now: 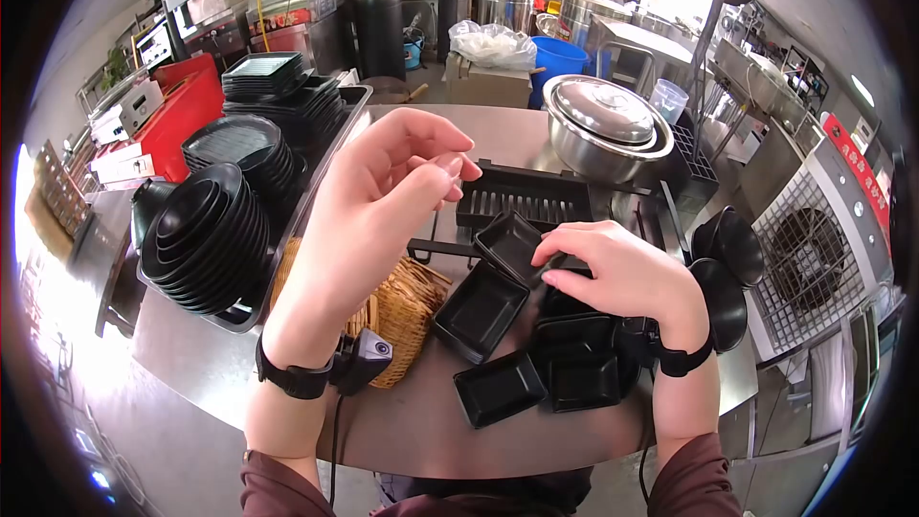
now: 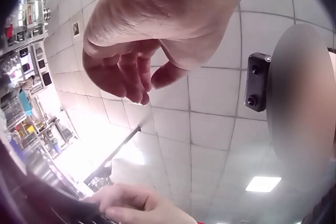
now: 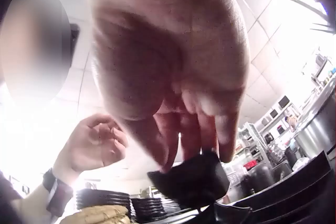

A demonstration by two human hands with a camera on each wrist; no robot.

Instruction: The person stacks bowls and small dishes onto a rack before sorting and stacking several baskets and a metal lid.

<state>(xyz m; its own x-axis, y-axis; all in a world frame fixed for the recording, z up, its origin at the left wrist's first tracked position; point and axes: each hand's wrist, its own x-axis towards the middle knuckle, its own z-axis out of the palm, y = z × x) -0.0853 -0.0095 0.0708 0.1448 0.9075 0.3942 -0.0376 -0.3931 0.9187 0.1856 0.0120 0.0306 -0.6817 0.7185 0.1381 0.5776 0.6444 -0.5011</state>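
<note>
My left hand (image 1: 383, 191) is raised over the left side of the table, fingers loosely curled and holding nothing. Lower down, my right hand (image 1: 627, 273) reaches over a group of small black rectangular dishes. In the right wrist view its thumb and fingers pinch the edge of a tilted black dish (image 3: 197, 182). In the head view the hand partly hides that dish. Left of these fingers, one black dish (image 1: 512, 241) leans at an angle above a larger black dish (image 1: 481, 311). Nearer the front edge lie another black dish (image 1: 500, 389) and several more beside it.
A wicker basket (image 1: 412, 311) lies below the left forearm. Stacks of black bowls (image 1: 206, 244) and plates fill a tray at left. Behind the dishes are a slotted black rack (image 1: 525, 199) and a lidded steel bowl (image 1: 613, 148). More black bowls (image 1: 720, 302) stand at right.
</note>
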